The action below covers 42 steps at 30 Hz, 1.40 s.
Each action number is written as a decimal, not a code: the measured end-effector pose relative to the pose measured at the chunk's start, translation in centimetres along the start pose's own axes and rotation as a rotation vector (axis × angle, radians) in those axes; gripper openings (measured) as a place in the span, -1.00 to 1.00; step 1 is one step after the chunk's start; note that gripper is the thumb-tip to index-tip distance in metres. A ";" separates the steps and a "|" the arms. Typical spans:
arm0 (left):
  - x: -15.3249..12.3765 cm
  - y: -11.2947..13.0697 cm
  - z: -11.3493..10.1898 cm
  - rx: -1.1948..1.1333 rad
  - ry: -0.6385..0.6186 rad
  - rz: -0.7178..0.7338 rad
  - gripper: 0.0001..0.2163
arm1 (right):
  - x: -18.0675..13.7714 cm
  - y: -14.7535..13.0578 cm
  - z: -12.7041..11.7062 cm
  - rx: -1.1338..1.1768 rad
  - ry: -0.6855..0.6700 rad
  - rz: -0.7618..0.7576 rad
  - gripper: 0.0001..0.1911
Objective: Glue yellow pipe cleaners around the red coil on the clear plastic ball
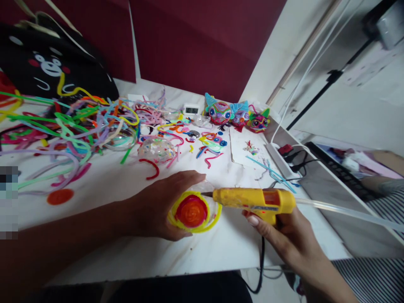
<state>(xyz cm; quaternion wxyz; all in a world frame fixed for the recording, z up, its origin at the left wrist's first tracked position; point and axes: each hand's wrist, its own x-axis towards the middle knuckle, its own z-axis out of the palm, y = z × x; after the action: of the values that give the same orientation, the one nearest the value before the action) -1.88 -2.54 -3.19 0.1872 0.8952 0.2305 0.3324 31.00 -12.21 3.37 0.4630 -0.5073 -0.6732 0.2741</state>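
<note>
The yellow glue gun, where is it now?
Head view, lower right of centre: the glue gun sits in the right hand, its nozzle at the red-and-yellow disc that the left hand holds.

Head-worn view, down over table [104, 181]

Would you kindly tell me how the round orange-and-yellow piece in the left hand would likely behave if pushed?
The round piece is probably light: the left hand cups it loosely. Being round, it may roll if stood on edge. With the glue gun in the right hand at its rim, spots may be tacky.
</note>
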 end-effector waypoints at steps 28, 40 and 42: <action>0.0 1.1 -0.8 0.009 -0.034 -0.107 0.08 | -1.7 1.6 -2.1 -0.145 -0.098 -0.024 -0.75; -0.1 1.1 -0.9 0.000 -0.051 -0.153 0.10 | -1.0 1.3 -0.3 -0.157 -0.047 -0.052 -0.83; -0.1 1.0 -1.0 0.003 -0.052 -0.133 0.08 | -1.2 1.2 -0.3 -0.157 -0.054 -0.059 -0.80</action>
<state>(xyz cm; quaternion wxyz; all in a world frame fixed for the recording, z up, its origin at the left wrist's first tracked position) -2.34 -3.24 -2.08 0.2135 0.8865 0.2851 0.2954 31.82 -13.00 2.09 0.4113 -0.5145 -0.7194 0.2206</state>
